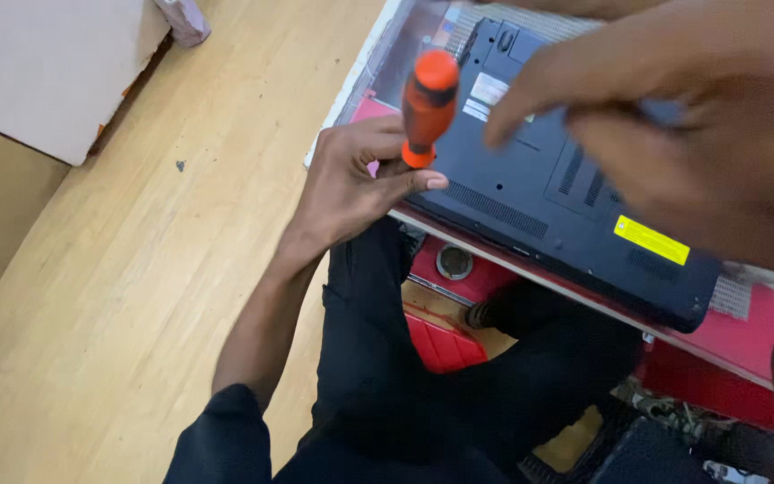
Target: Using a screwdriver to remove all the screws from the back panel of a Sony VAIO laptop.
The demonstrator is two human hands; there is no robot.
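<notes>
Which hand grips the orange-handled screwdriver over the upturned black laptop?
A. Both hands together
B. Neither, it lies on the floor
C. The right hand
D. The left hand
D. The left hand closes around the base of the orange screwdriver, held upright at the laptop edge, while the right hand hovers blurred above the laptop.

A red work surface (745, 336) with a pale front edge runs from about eleven o'clock down to four o'clock. On it lies a clear plastic sheet (396, 54) at twelve o'clock, and over the red top a black laptop (548, 193) rests upside down — its vented base up, a yellow label (651, 240) toward three o'clock. A strip of grey mesh mat (729, 296) shows beyond the laptop's corner at four o'clock. Below is a light wooden floor (136, 296) — flattened cardboard (42, 72) lies on it at ten o'clock.
</notes>
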